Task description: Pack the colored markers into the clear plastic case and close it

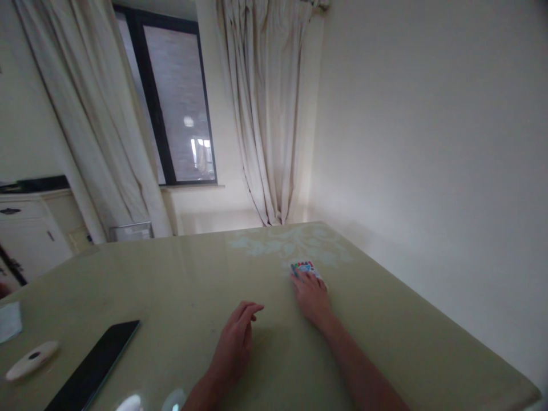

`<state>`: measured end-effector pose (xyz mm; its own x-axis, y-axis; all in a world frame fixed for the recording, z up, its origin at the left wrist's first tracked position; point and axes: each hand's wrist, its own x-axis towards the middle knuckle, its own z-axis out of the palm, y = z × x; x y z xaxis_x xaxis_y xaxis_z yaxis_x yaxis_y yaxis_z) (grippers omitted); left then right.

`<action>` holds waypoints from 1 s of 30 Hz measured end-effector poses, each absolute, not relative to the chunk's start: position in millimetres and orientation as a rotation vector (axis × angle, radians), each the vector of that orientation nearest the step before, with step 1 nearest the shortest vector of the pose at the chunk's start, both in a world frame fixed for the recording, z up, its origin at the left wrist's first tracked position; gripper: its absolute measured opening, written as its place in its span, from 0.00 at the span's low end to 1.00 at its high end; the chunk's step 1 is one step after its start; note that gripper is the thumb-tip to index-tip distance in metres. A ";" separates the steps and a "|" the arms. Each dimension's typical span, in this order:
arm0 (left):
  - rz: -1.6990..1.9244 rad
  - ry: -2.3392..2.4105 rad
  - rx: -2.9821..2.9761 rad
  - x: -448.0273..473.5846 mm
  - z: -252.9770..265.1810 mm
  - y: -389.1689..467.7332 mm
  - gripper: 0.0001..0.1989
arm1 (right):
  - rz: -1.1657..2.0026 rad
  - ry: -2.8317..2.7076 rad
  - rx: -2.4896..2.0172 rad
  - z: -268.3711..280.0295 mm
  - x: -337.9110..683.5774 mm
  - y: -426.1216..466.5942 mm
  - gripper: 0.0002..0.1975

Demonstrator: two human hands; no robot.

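Note:
A small flat pack with a colourful print lies on the pale green table, towards the far right. My right hand reaches across and rests over the pack, fingers spanning it from side to side and covering its near part. Closer to me, my left hand hovers at the middle of the table, its fingers loosely stretched to the right and apart from the pack. Nothing shows in that hand.
A dark tablet-like slab lies at the front left, beside a white oval object and a pale sheet or cloth. Part of another white object shows at the bottom edge. A white wall runs along the right side.

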<state>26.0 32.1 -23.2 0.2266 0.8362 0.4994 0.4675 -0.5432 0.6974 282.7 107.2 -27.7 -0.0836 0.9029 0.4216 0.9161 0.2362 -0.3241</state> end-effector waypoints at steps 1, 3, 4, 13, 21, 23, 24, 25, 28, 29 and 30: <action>1.225 1.194 2.114 26.5 -23.0 32.0 0.20 | -0.059 -1.941 -1.724 -27.9 295.6 112.6 0.23; 1.194 1.184 2.134 27.6 -21.7 32.0 0.20 | -0.108 -1.875 -1.779 -27.2 309.1 116.5 0.25; 1.180 1.181 2.152 28.5 -20.6 32.0 0.19 | -0.119 -1.852 -1.771 -25.7 308.6 115.1 0.25; 0.885 0.999 2.653 37.8 -34.5 33.0 0.22 | 0.304 -2.345 -0.850 -4.7 201.7 56.0 0.23; 0.784 1.050 2.784 39.3 -40.8 35.6 0.23 | 0.352 -2.379 -0.918 -9.1 198.2 60.2 0.19; 0.796 1.061 2.760 39.6 -42.3 36.1 0.23 | 0.375 -2.349 -0.920 -10.3 198.3 61.9 0.19; 0.799 1.067 2.745 39.5 -43.8 36.7 0.23 | 0.383 -2.332 -0.921 -10.7 197.9 62.2 0.19; 0.797 1.078 2.728 39.3 -45.7 37.7 0.23 | 0.383 -2.317 -0.920 -10.8 197.4 62.3 0.18; 0.773 1.091 2.668 38.0 -50.8 41.5 0.23 | 0.340 -2.300 -0.916 -10.1 195.9 62.3 0.17; 0.765 1.086 2.649 37.7 -51.5 42.5 0.24 | 0.323 -2.309 -0.915 -9.8 195.5 62.4 0.17; 0.760 1.079 2.634 37.7 -51.5 43.3 0.25 | 0.307 -2.320 -0.919 -9.5 195.2 62.5 0.17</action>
